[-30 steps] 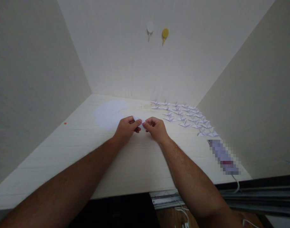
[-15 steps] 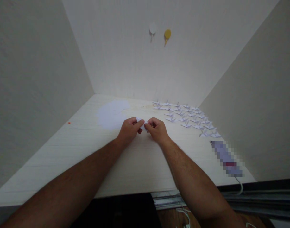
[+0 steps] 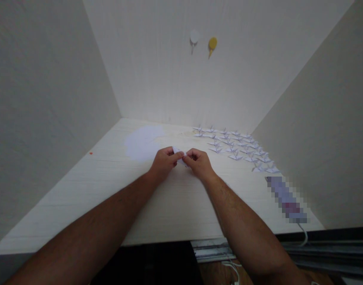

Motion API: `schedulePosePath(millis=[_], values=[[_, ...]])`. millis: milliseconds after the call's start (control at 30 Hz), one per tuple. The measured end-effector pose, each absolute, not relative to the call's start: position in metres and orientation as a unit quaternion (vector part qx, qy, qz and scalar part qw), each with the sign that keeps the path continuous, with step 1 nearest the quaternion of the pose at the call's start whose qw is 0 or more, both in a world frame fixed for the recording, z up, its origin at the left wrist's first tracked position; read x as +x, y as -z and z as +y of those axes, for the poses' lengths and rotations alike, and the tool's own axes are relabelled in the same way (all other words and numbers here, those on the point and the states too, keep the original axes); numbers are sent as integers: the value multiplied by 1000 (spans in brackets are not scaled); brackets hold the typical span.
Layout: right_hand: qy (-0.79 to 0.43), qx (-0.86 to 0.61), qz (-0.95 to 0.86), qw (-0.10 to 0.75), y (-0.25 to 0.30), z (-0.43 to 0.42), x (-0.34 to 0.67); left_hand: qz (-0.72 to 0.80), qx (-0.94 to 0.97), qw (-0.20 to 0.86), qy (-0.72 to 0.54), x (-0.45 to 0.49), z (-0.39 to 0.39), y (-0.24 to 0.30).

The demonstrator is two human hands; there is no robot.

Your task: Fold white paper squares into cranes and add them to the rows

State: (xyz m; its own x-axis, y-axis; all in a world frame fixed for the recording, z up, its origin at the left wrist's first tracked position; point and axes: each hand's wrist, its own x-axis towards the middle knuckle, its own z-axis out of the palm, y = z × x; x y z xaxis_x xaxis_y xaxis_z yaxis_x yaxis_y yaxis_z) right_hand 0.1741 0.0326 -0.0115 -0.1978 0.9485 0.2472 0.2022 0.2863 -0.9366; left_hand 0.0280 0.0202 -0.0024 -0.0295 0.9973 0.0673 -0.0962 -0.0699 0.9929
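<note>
Above the middle of the pale tabletop (image 3: 169, 206), a small folded piece of white paper (image 3: 177, 150) is pinched between both hands. My left hand (image 3: 164, 161) is closed on its left part, thumb on top. My right hand (image 3: 200, 161) grips the right side with thumb and fingertips. The two thumbs nearly meet, and the fingers hide much of the folds. Behind and left of my left hand lie loose white paper sheets (image 3: 142, 142). To the right stand several folded paper cranes (image 3: 235, 156) in rows.
A pixelated flat object (image 3: 285, 198) with a white cable (image 3: 304, 235) lies near the right edge. A small orange bit (image 3: 91, 153) is at the left. On the back wall are a white hook (image 3: 194, 37) and a yellow hook (image 3: 213, 43). Walls enclose three sides.
The whole view has shifted slightly. Both hands keep hold of the paper, more of which now shows between them, and the thumbs have come a little closer together.
</note>
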Motion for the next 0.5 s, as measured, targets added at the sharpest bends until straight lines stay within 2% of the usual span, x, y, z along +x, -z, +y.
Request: schedulePosePath(millis=[267,500], values=[[-438,-416,-652,458,6,30,174,438,438,528,-581,30,22,8],[-440,-438,-644,446,5,29,178,490,529,452,-525,24,19,-1]])
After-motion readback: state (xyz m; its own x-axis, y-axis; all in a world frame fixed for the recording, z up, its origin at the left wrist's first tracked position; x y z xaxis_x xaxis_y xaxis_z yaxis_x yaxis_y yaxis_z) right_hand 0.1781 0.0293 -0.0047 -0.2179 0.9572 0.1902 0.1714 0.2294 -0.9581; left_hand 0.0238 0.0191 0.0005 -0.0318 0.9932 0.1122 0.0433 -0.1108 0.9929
